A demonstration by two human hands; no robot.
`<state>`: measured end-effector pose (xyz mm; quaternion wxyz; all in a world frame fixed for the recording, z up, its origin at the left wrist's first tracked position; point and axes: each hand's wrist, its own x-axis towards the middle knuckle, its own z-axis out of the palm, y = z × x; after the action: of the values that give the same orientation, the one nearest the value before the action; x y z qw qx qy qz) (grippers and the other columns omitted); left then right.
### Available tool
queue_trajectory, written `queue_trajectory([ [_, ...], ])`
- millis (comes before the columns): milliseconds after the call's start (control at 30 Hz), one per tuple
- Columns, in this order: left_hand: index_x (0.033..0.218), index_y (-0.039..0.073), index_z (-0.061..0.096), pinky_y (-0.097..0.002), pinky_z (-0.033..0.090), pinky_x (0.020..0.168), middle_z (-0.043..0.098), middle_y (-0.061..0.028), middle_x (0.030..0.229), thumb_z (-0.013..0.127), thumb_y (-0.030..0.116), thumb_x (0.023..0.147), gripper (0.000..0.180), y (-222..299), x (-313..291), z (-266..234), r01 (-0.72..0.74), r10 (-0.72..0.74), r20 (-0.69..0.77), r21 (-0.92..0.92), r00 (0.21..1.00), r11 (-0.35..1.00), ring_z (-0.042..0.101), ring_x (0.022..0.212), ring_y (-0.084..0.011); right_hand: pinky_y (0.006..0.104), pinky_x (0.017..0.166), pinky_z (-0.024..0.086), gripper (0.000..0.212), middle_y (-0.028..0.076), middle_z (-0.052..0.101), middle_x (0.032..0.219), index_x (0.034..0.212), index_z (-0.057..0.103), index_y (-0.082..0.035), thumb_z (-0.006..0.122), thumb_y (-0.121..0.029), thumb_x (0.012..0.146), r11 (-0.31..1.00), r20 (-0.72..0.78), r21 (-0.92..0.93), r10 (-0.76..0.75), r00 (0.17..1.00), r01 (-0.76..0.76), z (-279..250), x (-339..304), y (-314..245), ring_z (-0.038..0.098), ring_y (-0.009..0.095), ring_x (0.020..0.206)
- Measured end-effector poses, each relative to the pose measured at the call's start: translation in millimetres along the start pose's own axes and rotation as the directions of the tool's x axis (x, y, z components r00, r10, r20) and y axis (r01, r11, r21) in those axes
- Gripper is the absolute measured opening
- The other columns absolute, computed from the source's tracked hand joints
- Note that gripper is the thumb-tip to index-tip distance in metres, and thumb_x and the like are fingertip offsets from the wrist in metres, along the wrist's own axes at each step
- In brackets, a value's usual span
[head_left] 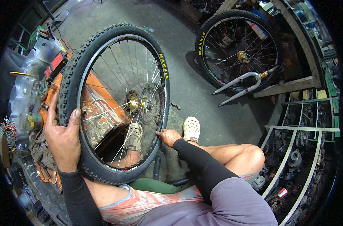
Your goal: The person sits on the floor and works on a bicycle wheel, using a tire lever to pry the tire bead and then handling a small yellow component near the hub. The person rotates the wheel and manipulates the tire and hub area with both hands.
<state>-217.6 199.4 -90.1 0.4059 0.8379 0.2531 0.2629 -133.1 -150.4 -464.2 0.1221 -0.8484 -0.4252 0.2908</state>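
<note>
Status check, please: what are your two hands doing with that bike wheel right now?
Left hand gripping the wheel's tire on the left side. Right hand touching the rim, lower right. Wheel upright over the lap. Second wheel and fork well clear.

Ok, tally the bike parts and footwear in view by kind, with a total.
Bicycle wheels: 2, one held, one leaning at a bench
Silver forks: 1
Clog shoes: 2, right foot, left foot seen through the spokes
Total: 5
</note>
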Motion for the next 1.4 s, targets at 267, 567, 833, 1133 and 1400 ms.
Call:
queue_trajectory([
  [267, 0.156, -0.012, 0.049, -0.0335, 0.054, 0.108, 0.069, -0.0195, 0.138, 0.079, 0.003, 0.099, 0.065, 0.8, -0.2, 1.9, 0.049, -0.051, -0.011, -0.104, 0.999, 0.993, 0.069, 0.121, -0.0208, 0.0490, 0.082, 0.062, 0.045, 0.017, 0.074, 0.102, 0.144, 0.072, -0.018, 0.059, -0.015, 0.100, 0.993, 0.088, -0.116, 0.011, 0.996, 0.000, -16.4, 6.6, -9.5, 0.076, 0.036, 0.096],
  [567, 0.151, -0.013, 0.054, -0.0349, 0.059, 0.096, 0.079, -0.0226, 0.120, 0.083, 0.007, 0.094, 0.067, 2.4, -1.2, -1.4, 0.065, -0.066, -0.046, -0.039, 0.997, 0.997, 0.077, 0.105, -0.0211, 0.0517, 0.085, 0.062, 0.033, 0.018, 0.079, 0.101, 0.125, 0.079, -0.014, 0.059, -0.019, 0.099, 0.983, 0.155, -0.111, -0.126, 0.980, 0.144, -33.4, 7.8, -3.2, 0.077, 0.039, 0.098],
  [833, 0.148, -0.007, 0.059, -0.0426, 0.059, 0.081, 0.079, -0.0222, 0.098, 0.088, 0.020, 0.088, 0.071, 8.7, -0.2, -7.0, 0.134, -0.133, -0.011, 0.123, 0.991, 0.983, 0.074, 0.071, -0.0282, 0.0514, 0.085, 0.063, 0.028, 0.017, 0.081, 0.102, 0.115, 0.081, -0.013, 0.062, -0.022, 0.097, 0.934, 0.439, -0.274, -0.090, 0.894, 0.228, -147.4, -65.2, -20.1, 0.079, 0.038, 0.097],
  [1133, 0.150, -0.004, 0.060, -0.0462, 0.058, 0.096, 0.078, -0.0294, 0.116, 0.086, 0.020, 0.089, 0.071, 28.0, -17.4, 4.1, -0.152, 0.186, -0.100, 0.280, 0.977, 0.948, 0.078, 0.106, -0.0403, 0.0512, 0.085, 0.060, 0.029, 0.020, 0.080, 0.104, 0.118, 0.082, -0.011, 0.062, -0.022, 0.100, 0.983, 0.104, -0.147, -0.099, 0.990, 0.114, -296.3, -174.9, -113.3, 0.076, 0.042, 0.094],
  [1400, 0.151, 0.000, 0.059, -0.0503, 0.055, 0.103, 0.073, -0.0298, 0.129, 0.084, 0.024, 0.089, 0.070, 97.2, -37.2, 42.6, -0.311, 0.298, 0.091, 0.253, 0.950, 0.916, 0.071, 0.119, -0.0465, 0.0524, 0.084, 0.062, 0.019, 0.023, 0.080, 0.094, 0.093, 0.081, -0.003, 0.068, -0.016, 0.087, 0.983, 0.042, -0.108, -0.144, 0.989, 0.148, -241.9, -182.0, -72.8, 0.078, 0.042, 0.094],
])
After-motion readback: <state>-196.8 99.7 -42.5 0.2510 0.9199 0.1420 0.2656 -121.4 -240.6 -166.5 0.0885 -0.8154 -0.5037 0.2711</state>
